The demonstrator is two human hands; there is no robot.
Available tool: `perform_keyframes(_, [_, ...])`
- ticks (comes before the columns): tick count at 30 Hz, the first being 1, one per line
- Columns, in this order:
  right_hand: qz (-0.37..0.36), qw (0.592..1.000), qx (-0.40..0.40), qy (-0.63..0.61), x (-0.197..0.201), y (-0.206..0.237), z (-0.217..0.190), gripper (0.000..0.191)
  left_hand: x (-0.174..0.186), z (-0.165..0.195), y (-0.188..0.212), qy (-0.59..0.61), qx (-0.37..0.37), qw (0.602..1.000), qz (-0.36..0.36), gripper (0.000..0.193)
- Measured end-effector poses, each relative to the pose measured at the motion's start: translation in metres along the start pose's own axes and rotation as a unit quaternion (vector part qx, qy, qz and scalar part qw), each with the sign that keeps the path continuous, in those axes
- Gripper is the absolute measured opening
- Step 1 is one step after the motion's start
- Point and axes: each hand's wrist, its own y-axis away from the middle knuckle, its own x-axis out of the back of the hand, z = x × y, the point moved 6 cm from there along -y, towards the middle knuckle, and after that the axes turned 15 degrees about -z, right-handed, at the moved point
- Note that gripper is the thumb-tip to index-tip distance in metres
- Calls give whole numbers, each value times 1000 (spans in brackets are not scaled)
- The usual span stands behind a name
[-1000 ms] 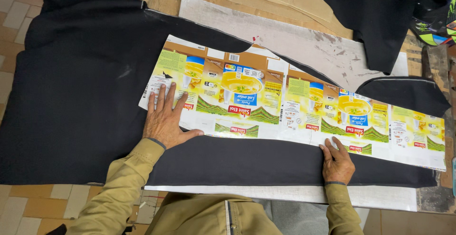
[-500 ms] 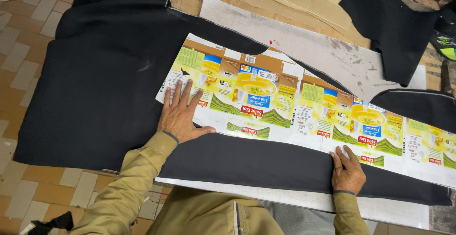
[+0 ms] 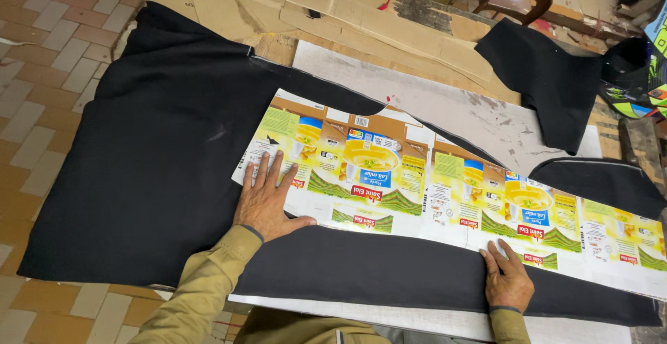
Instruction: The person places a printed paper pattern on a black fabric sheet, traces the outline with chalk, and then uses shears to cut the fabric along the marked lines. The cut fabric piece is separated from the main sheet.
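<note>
A long printed cardboard template (image 3: 445,191), made of flattened food cartons joined end to end in yellow, green, brown and white, lies diagonally across the middle of the frame, from left of centre down to the right edge. It rests on a large sheet of black fabric (image 3: 153,177) that fills the left half of the picture and runs as a dark band along the template's lower edge.

The left hand (image 3: 266,201) lies flat on the template's left end, fingers spread wide and pointing up the frame, palm pressing the card down onto the cloth. The right hand (image 3: 507,281) lies at lower right, fingers together and extended, their tips on the template's lower edge and the heel of the hand on the black fabric. Neither hand grasps anything; both are open and pressing.

Compared with a second ago, the hands keep the same hold on the template. What shifts is the view: the template and hands now sit further right and lower, and more of the black fabric shows at left. The card appears held steady against the cloth, not slid along it.

Beneath the fabric is a pale grey work board (image 3: 445,108), scuffed, showing at upper centre. Flat brown cardboard sheets (image 3: 333,3) lie at the top. Two cut black fabric pieces (image 3: 549,80) sit at upper right and right. A tiled floor (image 3: 42,59) shows at left.
</note>
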Motion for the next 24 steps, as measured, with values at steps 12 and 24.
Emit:
perform_keyframes(12, [-2, 1000, -12, 10, -1, 3, -1, 28, -3, -1, 0, -2, 9, 1000, -29, 124])
perform_keyframes(24, [16, 999, -22, -37, 14, -4, 17, 23, 16, 21, -3, 48, 143, 968, -199, 123])
